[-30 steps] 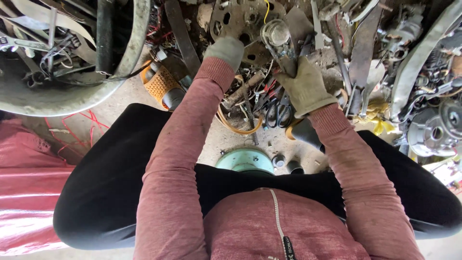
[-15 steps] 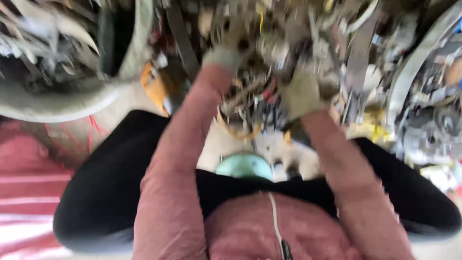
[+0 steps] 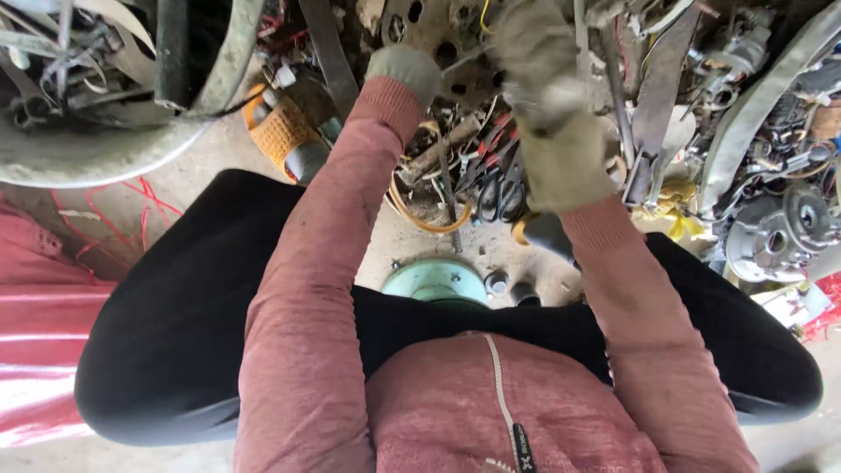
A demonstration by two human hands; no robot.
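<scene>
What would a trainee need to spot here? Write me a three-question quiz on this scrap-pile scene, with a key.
1. True or false: both hands wear work gloves.
2. Which hand is raised nearer the camera: the left hand or the right hand?
3. What lies on the ground between the person's knees? A) a pale green round part B) a blue bucket C) a wooden board

Key
1. True: both gloves are greyish green.
2. The right hand; it shows larger and motion-blurred, while the left hand reaches to the perforated metal disc.
3. A, the pale green round part, just below the pliers in the pile.
</scene>
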